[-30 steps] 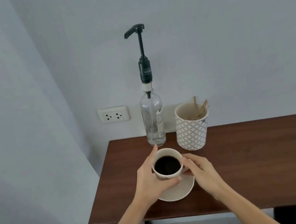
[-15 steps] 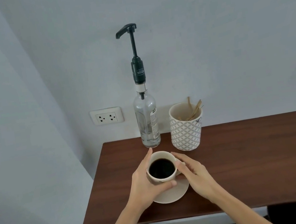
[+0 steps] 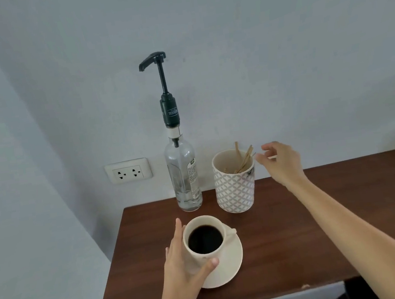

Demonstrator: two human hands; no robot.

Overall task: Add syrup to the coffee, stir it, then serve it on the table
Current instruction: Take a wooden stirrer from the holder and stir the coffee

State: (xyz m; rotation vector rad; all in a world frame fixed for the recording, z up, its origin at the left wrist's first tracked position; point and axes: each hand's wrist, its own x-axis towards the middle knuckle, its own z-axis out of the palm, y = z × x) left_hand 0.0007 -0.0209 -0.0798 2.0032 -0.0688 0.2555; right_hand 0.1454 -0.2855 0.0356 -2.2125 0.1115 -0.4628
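Your left hand (image 3: 181,264) cupped the coffee cup (image 3: 204,240), fingers wrapped on its near and left wall, likely to steady it on the saucer (image 3: 231,262) at the desk's (image 3: 301,223) left end. The syrup bottle (image 3: 184,178) stood upright just behind the cup, pump spout turned left, within easy reach. Your right hand (image 3: 281,161) hung raised, arm stretched forward, fingers loosely spread and holding nothing, beside the patterned holder (image 3: 235,187) of wooden stirrers (image 3: 244,158).

A clear glass syrup bottle (image 3: 183,176) and matt ceramic cup (image 3: 204,240) on a dark, smooth wood-grain bench (image 3: 303,235).
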